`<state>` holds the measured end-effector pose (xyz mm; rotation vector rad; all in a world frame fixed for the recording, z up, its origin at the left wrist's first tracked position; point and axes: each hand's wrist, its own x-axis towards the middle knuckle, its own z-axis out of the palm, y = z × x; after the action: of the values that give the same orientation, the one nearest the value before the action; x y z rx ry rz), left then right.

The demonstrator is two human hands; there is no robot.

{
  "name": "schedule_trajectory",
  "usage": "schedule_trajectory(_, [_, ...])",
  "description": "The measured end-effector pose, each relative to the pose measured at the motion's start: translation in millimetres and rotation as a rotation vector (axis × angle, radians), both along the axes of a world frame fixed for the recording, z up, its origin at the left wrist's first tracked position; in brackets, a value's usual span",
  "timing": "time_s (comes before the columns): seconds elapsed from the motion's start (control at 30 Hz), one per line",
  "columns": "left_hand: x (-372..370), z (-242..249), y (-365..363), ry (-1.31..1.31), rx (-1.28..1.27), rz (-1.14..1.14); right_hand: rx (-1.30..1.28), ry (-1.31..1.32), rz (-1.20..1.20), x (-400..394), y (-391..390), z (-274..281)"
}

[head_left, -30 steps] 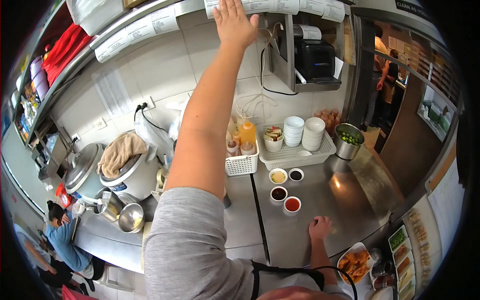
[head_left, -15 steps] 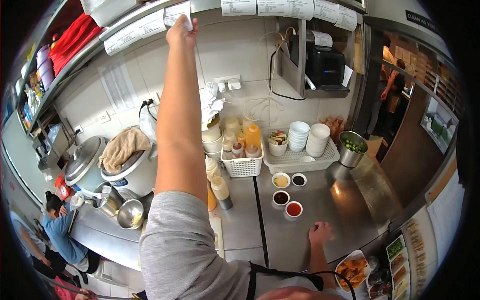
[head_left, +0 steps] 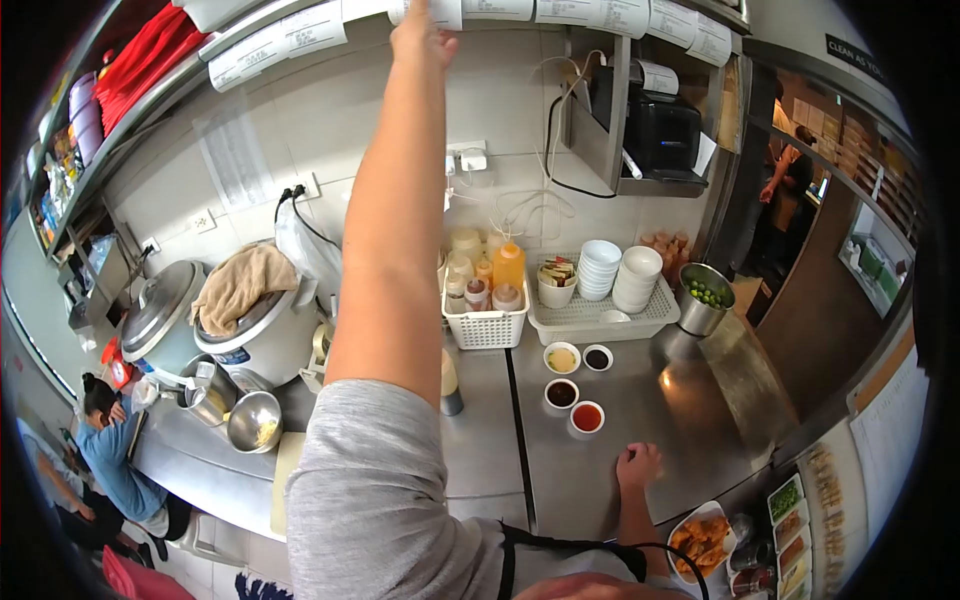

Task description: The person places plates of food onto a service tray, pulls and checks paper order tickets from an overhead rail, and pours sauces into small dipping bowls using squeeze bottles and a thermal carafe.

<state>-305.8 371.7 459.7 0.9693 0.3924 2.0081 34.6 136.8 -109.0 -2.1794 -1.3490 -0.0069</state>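
My left hand (head_left: 421, 40) is stretched up to the row of printed order slips along the shelf edge. Its fingers pinch at one order slip (head_left: 447, 14); the top of the picture cuts off part of the fingertips. My right hand (head_left: 638, 464) rests on the steel counter with its fingers curled in, nothing visible in them. Left of it stand small white sauce cups: a red sauce (head_left: 587, 418), a dark brown sauce (head_left: 561, 395), a black sauce (head_left: 598, 358) and a pale yellow one (head_left: 562, 358).
A white basket of squeeze bottles (head_left: 485, 328) and a tray with stacked bowls (head_left: 650, 325) line the wall. Right is a metal pot of green items (head_left: 705, 300); below, a dish of orange fried food (head_left: 700, 545). Lidded pots (head_left: 262, 340) stand left. A person (head_left: 135, 455) sits beyond.
My left hand has moved right along the shelf edge and sits higher in view, with a slip still at its fingers. The view has shifted slightly. My right hand stays put.
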Motion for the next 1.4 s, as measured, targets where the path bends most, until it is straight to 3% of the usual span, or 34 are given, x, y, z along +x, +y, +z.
schedule_trajectory(0.17, [-113.0, 4.7, 18.1, -0.176, 0.016, 0.091, 0.026, -0.003, 0.018, 1.8, 0.2, -2.8])
schedule_trajectory(0.2, [-98.6, 0.6, -14.9, -0.205, 0.086, 0.147, 0.028, 0.002, 0.022, 1.8, 0.3, -1.7])
schedule_trajectory(0.4, [-101.6, -2.2, -16.5, -0.006, 0.013, 0.149, 0.0, -0.02, 0.017, 0.2, 0.2, -1.3])
schedule_trajectory(0.77, [-65.1, 8.2, -6.7, -0.024, 0.049, 0.134, -0.019, -0.055, -0.008, -3.0, -1.6, 3.8])
schedule_trajectory(0.97, [-59.5, -11.6, -19.1, -0.126, -0.077, 0.093, 0.018, -0.046, 0.011, -1.0, 2.0, -0.8])
schedule_trajectory(1.2, [-148.5, -8.1, -22.1, -0.293, 0.012, 0.322, 0.009, -0.036, 0.02, 1.3, -0.1, -2.8])
schedule_trajectory(1.4, [-152.1, 7.1, -46.8, -0.251, 0.0, 0.375, 0.047, -0.04, 0.025, -0.6, 1.1, -2.6])
